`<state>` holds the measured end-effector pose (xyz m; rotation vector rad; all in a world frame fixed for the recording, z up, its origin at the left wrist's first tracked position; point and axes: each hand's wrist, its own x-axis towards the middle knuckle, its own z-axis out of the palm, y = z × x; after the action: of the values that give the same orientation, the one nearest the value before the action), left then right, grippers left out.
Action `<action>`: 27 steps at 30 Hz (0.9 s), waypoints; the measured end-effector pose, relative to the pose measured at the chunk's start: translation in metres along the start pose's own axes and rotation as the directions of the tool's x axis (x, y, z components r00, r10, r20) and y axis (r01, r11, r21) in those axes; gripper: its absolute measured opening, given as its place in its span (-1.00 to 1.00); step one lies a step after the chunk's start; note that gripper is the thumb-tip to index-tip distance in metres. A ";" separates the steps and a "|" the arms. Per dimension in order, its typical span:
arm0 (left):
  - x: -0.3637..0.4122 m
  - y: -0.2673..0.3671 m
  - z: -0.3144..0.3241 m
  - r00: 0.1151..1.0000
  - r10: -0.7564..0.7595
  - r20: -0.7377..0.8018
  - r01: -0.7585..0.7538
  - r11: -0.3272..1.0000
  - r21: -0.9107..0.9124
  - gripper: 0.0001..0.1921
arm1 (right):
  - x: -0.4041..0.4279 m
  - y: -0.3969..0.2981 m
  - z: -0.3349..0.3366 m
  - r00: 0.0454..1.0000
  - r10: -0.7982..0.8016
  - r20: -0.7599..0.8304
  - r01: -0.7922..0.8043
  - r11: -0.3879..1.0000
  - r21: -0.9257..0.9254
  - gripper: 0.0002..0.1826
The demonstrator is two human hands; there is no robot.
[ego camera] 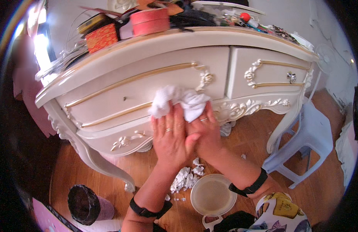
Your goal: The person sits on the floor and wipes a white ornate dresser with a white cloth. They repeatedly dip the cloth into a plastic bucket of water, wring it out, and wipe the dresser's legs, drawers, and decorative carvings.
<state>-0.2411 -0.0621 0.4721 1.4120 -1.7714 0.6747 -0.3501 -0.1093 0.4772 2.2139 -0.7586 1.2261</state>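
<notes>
Both hands are at the front of a white dressing table [138, 84] with gold trim and carved flowers. A crumpled white cloth [193, 104] lies under the fingers, against the lower edge of the left drawer. My left hand [170, 136] presses on the cloth with its fingers stretched upward. Beside it, my right hand [203, 130] has its fingers at the cloth's lower right part; its fingertips are partly hidden by the folds. The two hands touch or overlap near the left thumb. A metal knob [291, 77] is on the right drawer; the left drawer shows a small dark hole.
On the tabletop stand a pink round box [150, 21], a red patterned box [101, 37] and clutter. A light blue plastic stool [315, 130] is at the right. Below are a round basin [213, 195], crumpled white paper [183, 179] and a lined bin [105, 207].
</notes>
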 end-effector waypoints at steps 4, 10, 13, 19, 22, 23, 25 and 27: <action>0.032 0.035 0.016 0.994 0.108 0.014 -0.108 0.994 -0.018 -0.24 | -0.013 0.038 -0.014 0.994 0.106 -0.013 -0.107 0.989 -0.097 -0.39; 0.049 0.036 0.023 0.985 0.130 -0.112 -0.138 0.988 -0.064 -0.24 | -0.013 0.061 -0.006 0.994 0.088 -0.067 -0.090 0.995 -0.033 -0.42; 0.041 0.040 0.027 0.991 0.100 -0.084 -0.106 0.991 -0.077 -0.23 | -0.020 0.060 -0.007 0.994 0.106 -0.015 -0.106 0.994 0.005 -0.42; 0.066 0.067 0.024 0.978 0.198 -0.061 -0.202 0.978 -0.053 -0.25 | -0.004 0.073 -0.030 0.975 0.143 -0.171 -0.162 0.982 -0.100 -0.48; 0.100 0.073 0.026 0.963 0.221 -0.153 -0.223 0.975 0.006 -0.26 | 0.013 0.098 -0.043 0.961 0.140 -0.239 -0.177 0.974 -0.142 -0.47; 0.103 0.075 0.023 0.968 0.208 -0.137 -0.203 0.978 0.050 -0.25 | 0.016 0.100 -0.047 0.958 0.132 -0.253 -0.177 0.971 -0.163 -0.47; 0.099 0.081 0.018 0.972 0.205 -0.111 -0.204 0.979 0.025 -0.24 | 0.013 0.099 -0.055 0.975 0.129 -0.179 -0.163 0.968 -0.192 -0.47; 0.093 0.087 0.016 0.923 0.326 -0.206 -0.329 0.944 0.021 -0.24 | 0.007 0.096 -0.062 0.965 0.043 -0.259 -0.096 0.976 -0.195 -0.48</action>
<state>-0.3384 -0.1062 0.5436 0.9998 -1.8557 0.9466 -0.4482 -0.1400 0.5274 1.8354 -0.8239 1.3668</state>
